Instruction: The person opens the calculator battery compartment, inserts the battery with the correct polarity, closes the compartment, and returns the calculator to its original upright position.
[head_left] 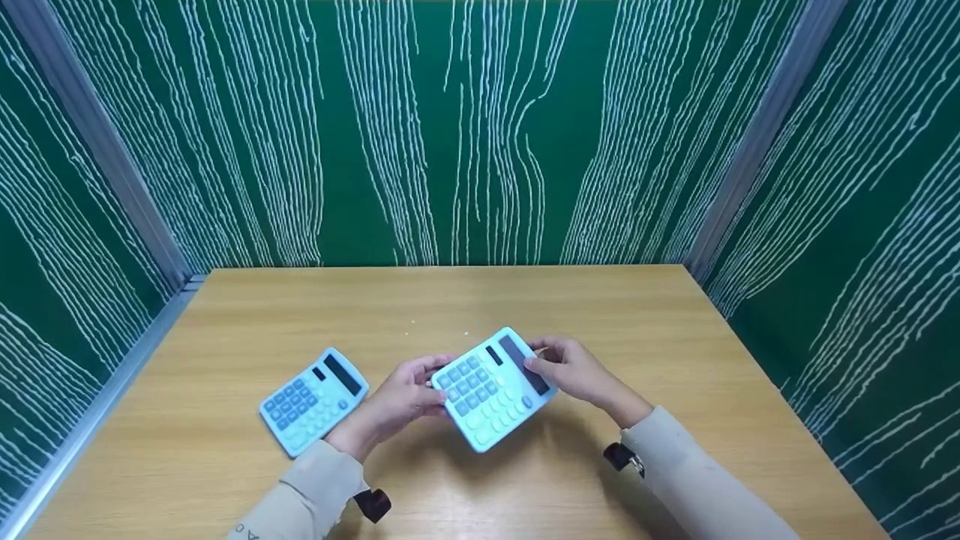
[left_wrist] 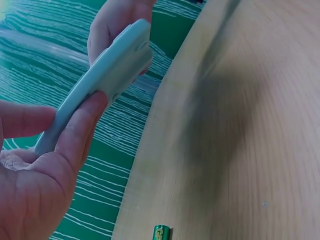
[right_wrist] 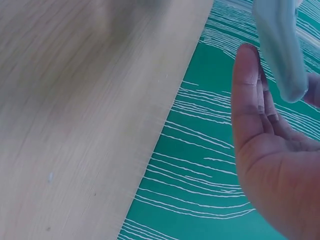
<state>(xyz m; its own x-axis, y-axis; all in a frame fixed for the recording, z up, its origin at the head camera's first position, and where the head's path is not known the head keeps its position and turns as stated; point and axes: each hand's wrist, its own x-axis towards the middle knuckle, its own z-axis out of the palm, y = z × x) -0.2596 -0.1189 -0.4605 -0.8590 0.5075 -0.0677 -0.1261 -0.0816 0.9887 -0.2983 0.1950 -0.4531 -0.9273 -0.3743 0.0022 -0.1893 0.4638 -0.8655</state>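
Note:
A light blue calculator (head_left: 495, 390) is held above the table, tilted, its keys and dark display facing up. My left hand (head_left: 401, 397) grips its lower left corner, thumb on the key side and fingers under the back. At the display end my right hand (head_left: 577, 367) pinches the edge, its thumb over the display. The left wrist view shows the calculator (left_wrist: 100, 80) nearly edge-on between both hands. In the right wrist view, the fingers (right_wrist: 246, 90) of the right hand stretch along behind the calculator (right_wrist: 285, 50).
A second light blue calculator (head_left: 311, 401) lies face up on the wooden table (head_left: 262, 307), beside my left wrist. A green battery (left_wrist: 161, 232) lies on the table in the left wrist view. Green walls (head_left: 480, 135) with white streaks enclose the far side and both ends.

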